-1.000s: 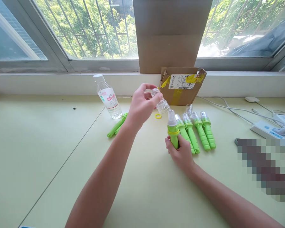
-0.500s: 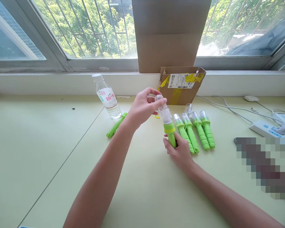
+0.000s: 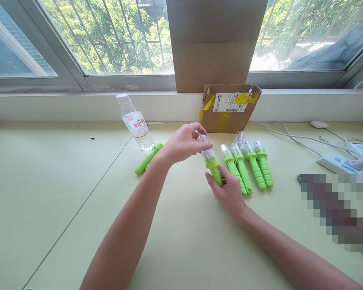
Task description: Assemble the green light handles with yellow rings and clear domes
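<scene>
Between both hands, green torch near-upright, clear cap up.

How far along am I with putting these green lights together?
Done: four capped green lights lie in a row on the table. In hand: your right hand grips a fifth green handle while your left hand sets the clear cap on it. Left: bare green handles by the water bottle and a loose clear cap.
</scene>
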### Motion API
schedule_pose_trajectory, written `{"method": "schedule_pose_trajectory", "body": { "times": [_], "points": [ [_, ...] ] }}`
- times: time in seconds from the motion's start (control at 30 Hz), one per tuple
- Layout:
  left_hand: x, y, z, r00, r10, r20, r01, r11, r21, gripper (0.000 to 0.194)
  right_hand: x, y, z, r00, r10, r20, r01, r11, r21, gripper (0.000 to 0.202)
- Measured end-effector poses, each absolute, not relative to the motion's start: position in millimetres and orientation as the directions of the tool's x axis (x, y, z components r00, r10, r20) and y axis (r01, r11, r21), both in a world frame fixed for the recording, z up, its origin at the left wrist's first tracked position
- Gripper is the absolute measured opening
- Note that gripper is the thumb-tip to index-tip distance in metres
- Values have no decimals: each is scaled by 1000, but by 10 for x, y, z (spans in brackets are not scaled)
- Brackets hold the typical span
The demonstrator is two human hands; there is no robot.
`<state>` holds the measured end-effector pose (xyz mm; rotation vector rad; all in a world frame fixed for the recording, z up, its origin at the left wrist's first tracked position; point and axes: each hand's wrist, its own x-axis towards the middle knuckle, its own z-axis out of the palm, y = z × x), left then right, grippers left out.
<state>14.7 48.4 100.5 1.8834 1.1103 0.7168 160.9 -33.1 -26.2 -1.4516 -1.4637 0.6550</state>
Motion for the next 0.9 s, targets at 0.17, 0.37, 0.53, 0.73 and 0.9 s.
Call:
{"method": "schedule_pose_trajectory", "body": {
  "times": [0.17,0.37,0.53,0.73,0.9],
  "points": [
    [51,565,952,413,911,-17,531,-225,817,31,1618,-329,-332,164,962,221,373,147,-916,33],
    [-1,600,926,381,924,-28,567,-209,797,36,1627,-346,-366,142,962,235,340,175,-924,23],
    [4,614,884,359,933,15,571,-233,787,31,1634,-337,-348,129,954,271,373,206,-904,21],
    [38,596,864,354,935,13,588,-233,774,27,1630,-326,-321,152,960,236,420,154,-895,29],
    [67,575,863,358,934,25,566,-238,789,28,1629,-336,-320,175,953,248,423,155,-893,27]
  ]
}}
